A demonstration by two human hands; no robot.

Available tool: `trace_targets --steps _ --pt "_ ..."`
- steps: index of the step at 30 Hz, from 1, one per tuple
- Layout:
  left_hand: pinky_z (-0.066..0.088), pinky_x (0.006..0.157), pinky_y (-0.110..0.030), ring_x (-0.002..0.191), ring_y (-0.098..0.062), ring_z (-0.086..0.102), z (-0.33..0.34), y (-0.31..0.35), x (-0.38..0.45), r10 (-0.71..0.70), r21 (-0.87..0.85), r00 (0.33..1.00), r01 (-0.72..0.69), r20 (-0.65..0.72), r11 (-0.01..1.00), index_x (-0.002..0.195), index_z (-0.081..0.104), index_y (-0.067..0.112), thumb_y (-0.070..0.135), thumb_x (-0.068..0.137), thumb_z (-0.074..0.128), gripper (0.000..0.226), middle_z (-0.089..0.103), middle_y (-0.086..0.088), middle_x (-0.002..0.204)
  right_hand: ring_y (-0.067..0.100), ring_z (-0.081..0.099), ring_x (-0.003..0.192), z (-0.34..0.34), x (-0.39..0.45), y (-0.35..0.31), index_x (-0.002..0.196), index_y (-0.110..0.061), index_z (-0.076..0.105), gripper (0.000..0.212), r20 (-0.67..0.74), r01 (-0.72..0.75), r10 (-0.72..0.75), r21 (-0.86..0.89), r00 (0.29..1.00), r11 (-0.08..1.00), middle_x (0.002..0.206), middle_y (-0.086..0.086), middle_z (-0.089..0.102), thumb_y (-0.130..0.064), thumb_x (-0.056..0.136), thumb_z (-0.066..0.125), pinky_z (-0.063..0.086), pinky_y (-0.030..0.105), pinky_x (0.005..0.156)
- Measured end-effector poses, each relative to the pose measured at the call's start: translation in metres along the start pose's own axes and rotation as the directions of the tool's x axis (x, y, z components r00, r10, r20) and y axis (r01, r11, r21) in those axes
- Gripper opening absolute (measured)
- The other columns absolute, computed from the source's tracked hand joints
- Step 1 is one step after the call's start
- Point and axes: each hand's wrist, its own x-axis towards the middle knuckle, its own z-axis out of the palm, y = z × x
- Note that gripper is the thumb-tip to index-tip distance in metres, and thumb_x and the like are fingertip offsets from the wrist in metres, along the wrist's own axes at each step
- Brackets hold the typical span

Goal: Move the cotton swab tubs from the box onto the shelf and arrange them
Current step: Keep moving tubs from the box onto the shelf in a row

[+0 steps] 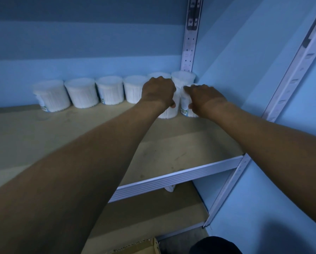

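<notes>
Head view, left hand (158,92) gripping tub (169,111), right hand (204,99) gripping neighbouring tub (187,105)

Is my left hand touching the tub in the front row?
Touching. The head view shows the left hand wrapped over the top of the front tub, thumb pressed against its side, while the tub stands on the shelf.

The left hand (158,92) covers most of one cotton swab tub (169,111), leaving only its lower wall in sight, while the right hand (203,99) hides the right side of a second tub (185,105); its fingertips are blurred. Behind the hands, two tubs of the back row (183,78) show only their tops. Label print is too small to read. A cardboard box (140,247) is cut off by the bottom edge.
</notes>
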Motion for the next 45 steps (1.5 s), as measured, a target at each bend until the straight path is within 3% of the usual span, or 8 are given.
trace_targets --steps 34,40,45 --pt "0.048 0.092 -0.035 0.115 -0.027 0.06 0.016 0.003 0.039 -0.027 0.123 0.999 0.031 -0.033 0.992 0.132 0.062 0.019 0.049 0.084 0.072 0.057 0.066 -0.006 0.125 0.039 0.058 0.114 0.023 0.04 0.013 0.137 -0.011 0.048 0.043 -0.08 0.015 -0.017 -0.034 0.997 0.999 0.128 0.018 0.059 -0.019 0.095 0.056 0.044 0.044 0.093" --pt "0.047 0.09 -0.034 0.115 -0.026 0.06 0.012 0.004 0.037 -0.025 0.138 1.0 0.026 -0.011 0.99 0.131 0.063 0.021 0.05 0.084 0.072 0.055 0.066 -0.004 0.123 0.036 0.056 0.119 0.021 0.036 0.012 0.142 -0.014 0.045 0.047 -0.074 -0.013 0.011 -0.026 0.997 1.0 0.134 0.014 0.056 -0.022 0.097 0.053 0.044 0.04 0.094" --pt "0.045 0.096 -0.036 0.122 -0.026 0.056 0.005 0.005 0.028 0.003 0.123 1.0 -0.001 -0.017 0.992 0.136 0.058 0.021 0.047 0.089 0.065 0.054 0.061 -0.005 0.133 0.041 0.048 0.126 0.017 0.039 0.01 0.148 -0.013 0.036 0.056 0.0 -0.043 0.043 0.027 0.999 0.999 0.144 0.017 0.047 -0.023 0.095 0.054 0.039 0.043 0.102"
